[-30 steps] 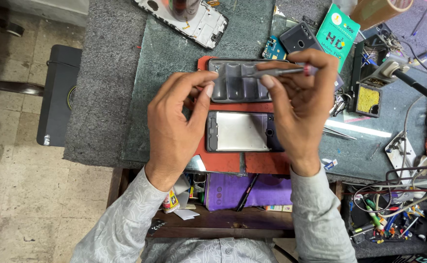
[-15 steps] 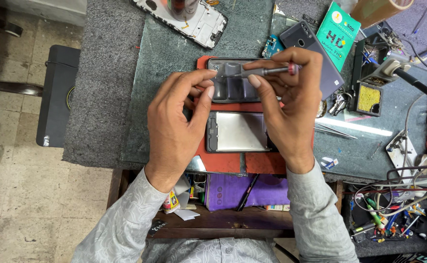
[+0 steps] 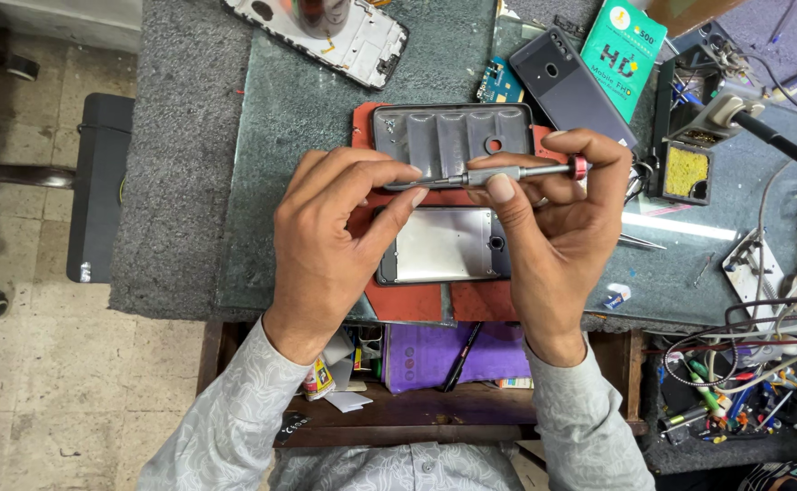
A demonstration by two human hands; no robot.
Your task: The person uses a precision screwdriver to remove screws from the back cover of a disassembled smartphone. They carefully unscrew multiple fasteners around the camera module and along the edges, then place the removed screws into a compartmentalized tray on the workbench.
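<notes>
**Screwdriver now held level in both hands**

Your right hand [image 3: 562,218] stays clamped on the screwdriver [image 3: 498,175]; since a moment ago your left hand [image 3: 335,227] has pinched its tip end. The tool hangs above the red mat [image 3: 416,300], between grey tray [image 3: 453,136] and phone frame [image 3: 444,244], touching neither.

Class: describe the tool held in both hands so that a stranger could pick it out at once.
Start at the red mat on the glass-topped bench. Above it, the left hand and right hand hold a slim screwdriver level between them. Unlike the tweezers nearby, it has a grey metal shaft and a red end cap.
</notes>
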